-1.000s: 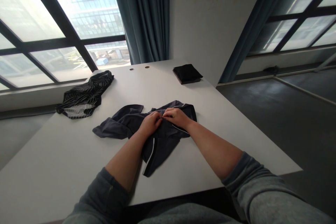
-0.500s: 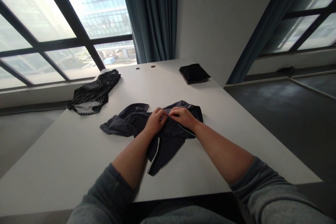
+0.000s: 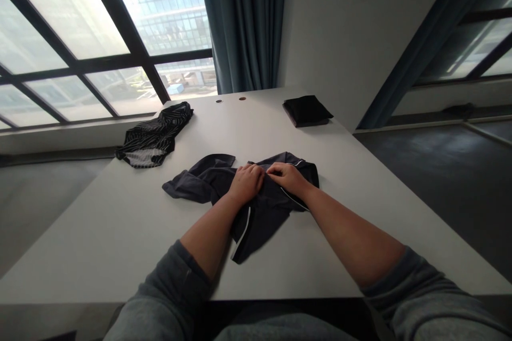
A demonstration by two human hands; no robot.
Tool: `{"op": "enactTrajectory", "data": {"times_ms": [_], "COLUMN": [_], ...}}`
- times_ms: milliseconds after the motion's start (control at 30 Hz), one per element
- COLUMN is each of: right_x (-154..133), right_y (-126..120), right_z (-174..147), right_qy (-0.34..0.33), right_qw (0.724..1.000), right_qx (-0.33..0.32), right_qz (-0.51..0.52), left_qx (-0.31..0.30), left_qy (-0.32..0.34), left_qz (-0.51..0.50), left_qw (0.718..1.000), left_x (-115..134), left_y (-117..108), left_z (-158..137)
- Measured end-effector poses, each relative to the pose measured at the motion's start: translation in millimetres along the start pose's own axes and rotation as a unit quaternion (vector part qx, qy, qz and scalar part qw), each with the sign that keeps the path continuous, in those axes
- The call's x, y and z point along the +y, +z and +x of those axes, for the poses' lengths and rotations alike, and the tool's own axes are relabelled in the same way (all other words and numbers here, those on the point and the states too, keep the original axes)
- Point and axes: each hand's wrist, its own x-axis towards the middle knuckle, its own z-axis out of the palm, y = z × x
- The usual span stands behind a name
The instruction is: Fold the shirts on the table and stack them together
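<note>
A dark grey garment point(image 3: 266, 213) with black edging and thin white piping lies crumpled across the table in front of me. My left hand point(image 3: 246, 182) rests on its middle, fingers bent and gripping the cloth. Close beside it, my right hand point(image 3: 288, 177) pinches the same garment between thumb and fingers. Only a small gap separates the two hands. The cloth under my palms and the exact fold between my fingertips are hidden. One part of the garment spreads out to the left, and a piped corner points toward me.
On the white table point(image 3: 132, 245), a black garment with white lines point(image 3: 158, 136) lies at the back left. A folded black cloth bundle point(image 3: 308, 111) sits at the back right. Behind the table are a window point(image 3: 108, 58), a blue curtain point(image 3: 244, 26) and a wall.
The whole view has shifted, so everything appears a little further right. My left fingers have closed lower over the cloth. The garment keeps nearly the same shape.
</note>
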Motion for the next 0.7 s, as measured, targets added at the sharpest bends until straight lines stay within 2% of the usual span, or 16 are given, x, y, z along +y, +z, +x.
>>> {"op": "enactTrajectory", "data": {"times_ms": [233,400,533,700], "right_x": [-2.0,-9.0,-12.7,-10.3], "right_y": [-3.7,-0.3,1.3,-2.3], "right_z": [1.4,-0.3,-1.4,-0.4], "right_qy": [-0.061,-0.061,-0.027,0.043], "right_qw": [0.995,0.997,1.0,0.997], "right_qx": [-0.019,0.004,0.007,-0.026], "right_qz": [-0.072,-0.041,0.002,0.06], "left_qx": [0.003,0.003,0.007,0.004], "left_qy": [-0.002,-0.006,0.001,0.014], "left_qz": [0.002,-0.03,-0.035,-0.016], "left_qw": [1.0,1.0,0.999,1.0], "left_x": [-0.9,-2.8,-2.3,0.4], "left_y": [2.7,4.6,1.2,-4.2], "left_z": [-0.9,0.4,2.0,2.1]}}
